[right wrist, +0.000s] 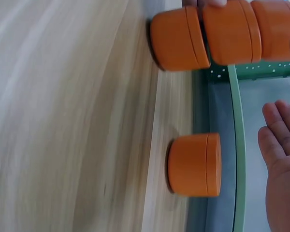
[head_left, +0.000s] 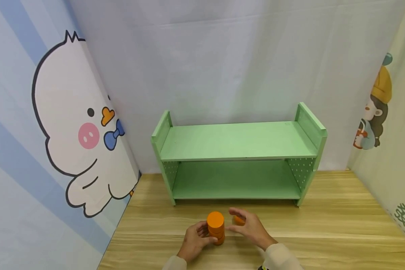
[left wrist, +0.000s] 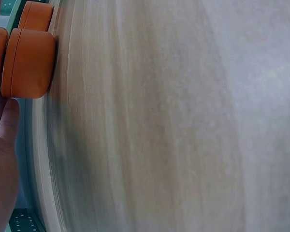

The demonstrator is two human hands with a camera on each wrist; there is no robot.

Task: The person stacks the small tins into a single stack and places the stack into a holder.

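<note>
Gripping a stack of three orange jars [head_left: 216,226], the left hand [head_left: 194,240] curls round its side. Just beside the stack, the right hand [head_left: 252,229] spreads fingers and thumb apart. A separate jar [right wrist: 194,165] stands near that hand on the wooden table [head_left: 344,225]; beyond stands a green shelf [head_left: 237,141].

3 stacked containers [head_left: 216,226] stood on the table [head_left: 148,225], with 1 lone container [right wrist: 193,165] at their 2 o'clock and a shelf [head_left: 236,180] beyond both, towards 12 o'clock, a curtain [head_left: 222,75] behind it.
</note>
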